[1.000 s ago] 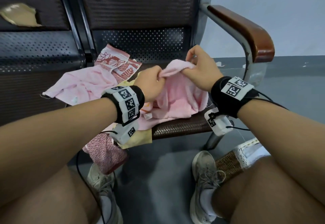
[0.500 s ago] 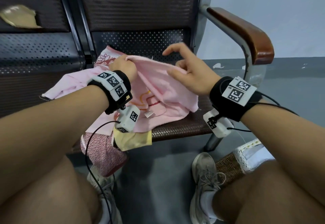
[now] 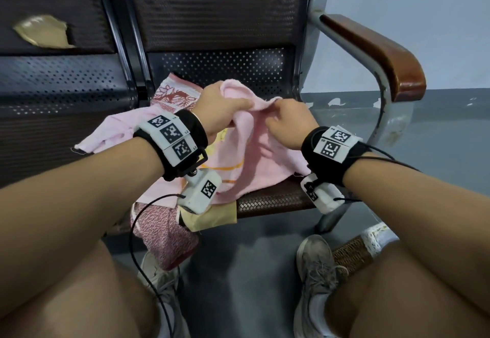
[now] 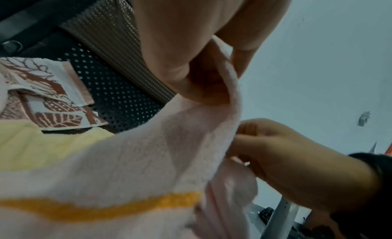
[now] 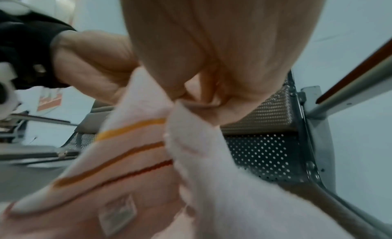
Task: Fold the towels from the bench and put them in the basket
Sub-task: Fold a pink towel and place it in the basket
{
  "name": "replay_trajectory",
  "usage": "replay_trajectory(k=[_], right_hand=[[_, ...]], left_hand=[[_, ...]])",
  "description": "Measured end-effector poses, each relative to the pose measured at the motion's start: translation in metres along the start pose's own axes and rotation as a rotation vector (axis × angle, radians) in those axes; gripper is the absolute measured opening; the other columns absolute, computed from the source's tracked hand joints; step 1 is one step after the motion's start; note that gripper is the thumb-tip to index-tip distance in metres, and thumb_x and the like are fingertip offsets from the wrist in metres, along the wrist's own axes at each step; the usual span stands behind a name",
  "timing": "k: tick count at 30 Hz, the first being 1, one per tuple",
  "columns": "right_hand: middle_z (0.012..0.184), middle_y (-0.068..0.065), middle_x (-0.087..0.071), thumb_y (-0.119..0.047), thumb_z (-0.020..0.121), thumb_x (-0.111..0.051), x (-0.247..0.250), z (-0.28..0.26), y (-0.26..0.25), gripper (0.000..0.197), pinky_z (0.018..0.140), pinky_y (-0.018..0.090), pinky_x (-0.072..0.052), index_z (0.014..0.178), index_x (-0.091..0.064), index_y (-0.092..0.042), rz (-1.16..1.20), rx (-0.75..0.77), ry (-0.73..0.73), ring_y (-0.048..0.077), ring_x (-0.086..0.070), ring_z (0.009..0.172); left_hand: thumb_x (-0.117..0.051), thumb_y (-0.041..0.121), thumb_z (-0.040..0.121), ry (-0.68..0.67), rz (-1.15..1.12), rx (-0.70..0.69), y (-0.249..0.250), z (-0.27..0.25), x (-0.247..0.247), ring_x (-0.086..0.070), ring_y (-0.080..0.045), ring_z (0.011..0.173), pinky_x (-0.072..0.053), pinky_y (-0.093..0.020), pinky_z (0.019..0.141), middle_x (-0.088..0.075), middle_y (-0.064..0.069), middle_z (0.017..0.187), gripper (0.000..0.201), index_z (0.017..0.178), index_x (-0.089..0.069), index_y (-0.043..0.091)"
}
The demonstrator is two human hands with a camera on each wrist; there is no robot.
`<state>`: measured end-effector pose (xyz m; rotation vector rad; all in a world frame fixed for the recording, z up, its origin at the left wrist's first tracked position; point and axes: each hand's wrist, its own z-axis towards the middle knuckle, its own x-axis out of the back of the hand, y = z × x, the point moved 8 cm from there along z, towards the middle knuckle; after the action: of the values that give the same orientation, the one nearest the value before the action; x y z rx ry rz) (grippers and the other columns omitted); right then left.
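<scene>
A pink towel [image 3: 261, 149] with orange stripes hangs over the bench seat [image 3: 270, 199], lifted by its top edge. My left hand [image 3: 225, 107] grips that edge at the left, and my right hand [image 3: 285, 118] pinches it close beside. In the left wrist view the pink towel [image 4: 148, 158] runs up into my curled left hand [image 4: 212, 85], with my right hand [image 4: 265, 147] at its edge. The right wrist view shows my right hand [image 5: 203, 100] pinching the pink towel [image 5: 131, 158], its label facing the camera. The wicker basket [image 3: 352, 252] stands on the floor by my right shoe.
Other towels lie on the seat: a red leaf-patterned one [image 3: 175, 96], another pink one [image 3: 114, 130], a yellow one [image 3: 212, 218] and a red speckled one [image 3: 164, 234] hanging off the front edge. A wooden armrest [image 3: 376, 53] rises at the right.
My right hand, open half a second ago, has closed on the towel's top edge. Both hands have drawn close together again, after spreading apart along the edge.
</scene>
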<state>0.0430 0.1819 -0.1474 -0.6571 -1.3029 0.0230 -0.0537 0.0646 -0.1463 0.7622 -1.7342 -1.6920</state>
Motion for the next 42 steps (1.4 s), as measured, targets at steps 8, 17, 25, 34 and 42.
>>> replay_trajectory(k=[8, 17, 25, 34, 42], right_hand=[[0.083, 0.01, -0.064, -0.043, 0.095, -0.037, -0.035, -0.01, -0.037, 0.046, 0.08, 0.039, -0.045, 0.075, -0.063, -0.01, 0.366, 0.078, -0.282, 0.021, -0.055, 0.082], [0.055, 0.003, -0.048, -0.054, 0.082, -0.074, -0.06, -0.01, -0.008, 0.055, 0.056, 0.031, -0.034, 0.058, -0.057, -0.007, 0.084, 0.047, -0.459, 0.016, -0.041, 0.053], [0.053, 0.001, -0.049, -0.04, 0.096, -0.053, -0.011, 0.007, 0.024, 0.047, 0.055, 0.031, -0.033, 0.059, -0.053, -0.012, -0.039, 0.04, -0.059, 0.017, -0.047, 0.052], [0.047, -0.003, -0.047, -0.055, 0.083, -0.069, -0.026, -0.005, 0.051, 0.054, 0.055, 0.032, -0.039, 0.055, -0.048, -0.013, -0.146, 0.061, -0.308, 0.018, -0.047, 0.053], [0.06, 0.001, -0.052, -0.061, 0.096, -0.041, -0.01, -0.003, 0.064, 0.057, 0.048, 0.026, -0.029, 0.06, -0.048, -0.018, -0.348, 0.011, -0.19, 0.017, -0.052, 0.055]], left_hand=[[-0.052, 0.033, 0.101, 0.012, 0.011, -0.029, -0.001, -0.002, 0.012, -0.064, -0.015, 0.053, -0.054, -0.026, 0.054, -0.073, -0.004, 0.07, 0.032, 0.076, -0.066, 0.018], [-0.045, 0.022, 0.103, 0.208, 0.169, -0.101, -0.004, 0.006, 0.051, -0.063, -0.016, 0.05, -0.049, -0.023, 0.047, -0.065, -0.009, 0.065, 0.031, 0.078, -0.063, 0.016], [-0.077, 0.012, 0.083, 0.213, 0.37, 0.066, -0.032, 0.015, 0.074, -0.066, -0.014, 0.054, -0.057, -0.025, 0.053, -0.069, -0.01, 0.08, 0.016, 0.073, -0.066, 0.014], [-0.033, 0.023, 0.095, 0.262, 0.637, 0.11, -0.029, 0.019, 0.084, -0.073, -0.027, 0.063, -0.061, -0.041, 0.071, -0.074, -0.01, 0.065, 0.038, 0.086, -0.064, 0.004], [-0.026, 0.001, 0.092, 0.396, 0.353, 0.025, -0.026, 0.018, 0.087, -0.074, -0.028, 0.068, -0.062, -0.039, 0.062, -0.071, -0.017, 0.093, 0.047, 0.114, -0.065, 0.014]])
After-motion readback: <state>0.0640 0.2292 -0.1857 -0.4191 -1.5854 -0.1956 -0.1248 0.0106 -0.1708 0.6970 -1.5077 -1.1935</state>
